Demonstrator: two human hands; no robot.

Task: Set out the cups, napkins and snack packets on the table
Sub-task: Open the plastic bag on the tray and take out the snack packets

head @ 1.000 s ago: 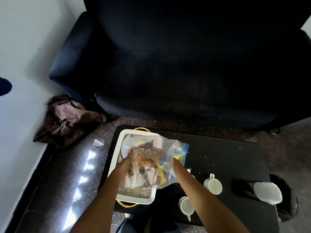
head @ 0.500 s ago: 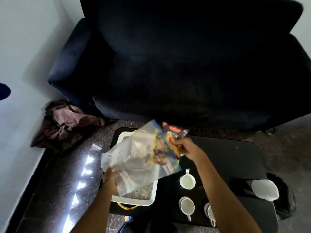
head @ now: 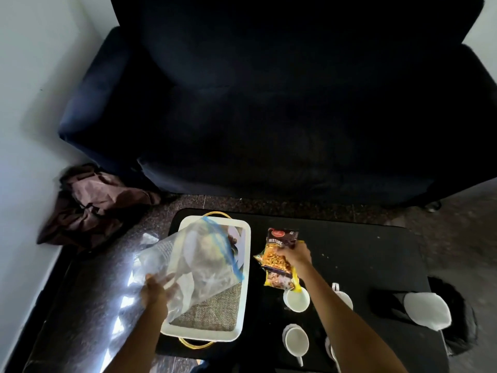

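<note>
Four white cups [head: 295,299] sit on the black tabletop [head: 363,254]. One snack packet [head: 279,261] lies there beside the white tray [head: 242,305], its long side pointing away from the person. The right hand [head: 295,255] pinches it. The left hand [head: 157,290] grips one clear bag [head: 193,265] over the tray; what is inside is too blurry to tell.

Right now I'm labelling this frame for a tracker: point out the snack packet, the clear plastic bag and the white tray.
snack packet [head: 278,261]: head view, on its orange printed middle.
clear plastic bag [head: 196,261]: head view, on its crumpled centre.
white tray [head: 246,265]: head view, on its bare right rim.
</note>
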